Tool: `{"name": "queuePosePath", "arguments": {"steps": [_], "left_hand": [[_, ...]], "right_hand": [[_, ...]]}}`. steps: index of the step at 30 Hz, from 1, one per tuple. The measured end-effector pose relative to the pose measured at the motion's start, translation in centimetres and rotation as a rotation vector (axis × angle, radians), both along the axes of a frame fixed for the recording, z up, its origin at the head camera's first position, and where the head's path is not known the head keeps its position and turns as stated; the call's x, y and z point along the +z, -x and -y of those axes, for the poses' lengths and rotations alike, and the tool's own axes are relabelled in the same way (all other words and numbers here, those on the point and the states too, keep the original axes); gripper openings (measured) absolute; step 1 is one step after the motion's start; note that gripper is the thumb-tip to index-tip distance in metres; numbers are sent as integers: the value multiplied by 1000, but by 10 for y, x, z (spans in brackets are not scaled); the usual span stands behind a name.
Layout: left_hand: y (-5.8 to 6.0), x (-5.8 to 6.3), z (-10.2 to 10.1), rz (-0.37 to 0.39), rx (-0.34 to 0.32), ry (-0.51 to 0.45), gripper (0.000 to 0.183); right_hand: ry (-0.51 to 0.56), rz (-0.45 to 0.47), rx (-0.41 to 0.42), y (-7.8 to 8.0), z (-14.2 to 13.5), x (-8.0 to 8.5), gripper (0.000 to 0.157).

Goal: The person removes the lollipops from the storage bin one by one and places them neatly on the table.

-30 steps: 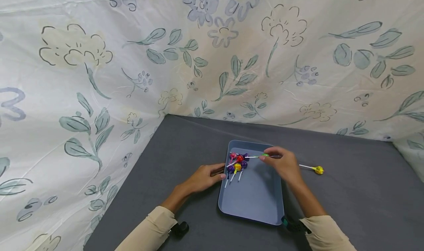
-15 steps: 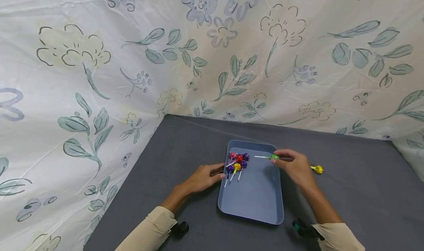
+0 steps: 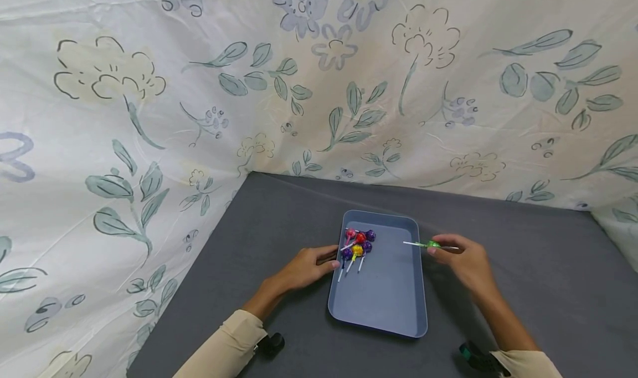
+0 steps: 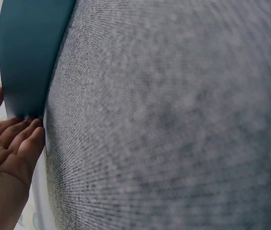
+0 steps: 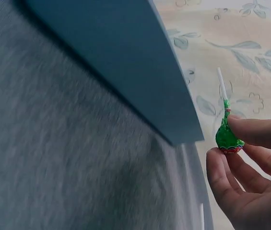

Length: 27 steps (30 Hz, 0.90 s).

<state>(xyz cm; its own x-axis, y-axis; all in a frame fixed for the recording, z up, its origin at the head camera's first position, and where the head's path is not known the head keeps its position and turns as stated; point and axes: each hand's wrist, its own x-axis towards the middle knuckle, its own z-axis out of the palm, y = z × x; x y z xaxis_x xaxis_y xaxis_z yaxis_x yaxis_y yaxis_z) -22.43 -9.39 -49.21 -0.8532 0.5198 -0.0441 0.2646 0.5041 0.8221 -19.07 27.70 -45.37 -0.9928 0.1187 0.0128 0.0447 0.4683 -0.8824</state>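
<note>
My right hand (image 3: 466, 259) pinches a green-wrapped lollipop (image 3: 433, 244) by its head between thumb and fingers, beyond the tray's right rim. The white stick of this green lollipop (image 5: 226, 132) points up in the right wrist view and left over the tray in the head view. With fairly straight fingers, my left hand (image 3: 306, 268) touches the left side of the blue-grey tray (image 3: 379, 300); in the left wrist view the fingertips meet its outer wall (image 4: 29, 62). Several lollipops (image 3: 357, 250), purple, red, pink and yellow, lie together in the tray's upper left.
Another lollipop's white stick (image 3: 451, 248) shows by my right fingers, its head hidden behind the hand. A dark grey cloth (image 3: 279, 217) covers the table around the tray. Floral fabric (image 3: 319, 90) hangs behind and to the left.
My right hand has moved right with the green lollipop, from over the tray to beyond its right rim, now covering the yellow lollipop's head on the table. The left hand stays at the tray.
</note>
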Motion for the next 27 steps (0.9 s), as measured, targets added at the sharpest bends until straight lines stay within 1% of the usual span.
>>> {"name": "queuePosePath", "arguments": {"steps": [4, 8, 15, 18, 27], "left_hand": [[0, -1, 1, -7, -1, 0, 57], [0, 1, 1, -9, -6, 1, 57], [-1, 3, 1, 2, -14, -5, 57], [-1, 3, 1, -1, -15, -5, 57], [0, 2, 1, -1, -18, 7, 57]], "right_hand": [[-32, 3, -22, -3, -11, -6, 46], [-54, -6, -52, -5, -21, -10, 45], [-21, 18, -79, -9, -33, -16, 45], [-23, 31, -97, -10, -39, -18, 45], [-92, 32, -127, -16, -61, -25, 49]]}}
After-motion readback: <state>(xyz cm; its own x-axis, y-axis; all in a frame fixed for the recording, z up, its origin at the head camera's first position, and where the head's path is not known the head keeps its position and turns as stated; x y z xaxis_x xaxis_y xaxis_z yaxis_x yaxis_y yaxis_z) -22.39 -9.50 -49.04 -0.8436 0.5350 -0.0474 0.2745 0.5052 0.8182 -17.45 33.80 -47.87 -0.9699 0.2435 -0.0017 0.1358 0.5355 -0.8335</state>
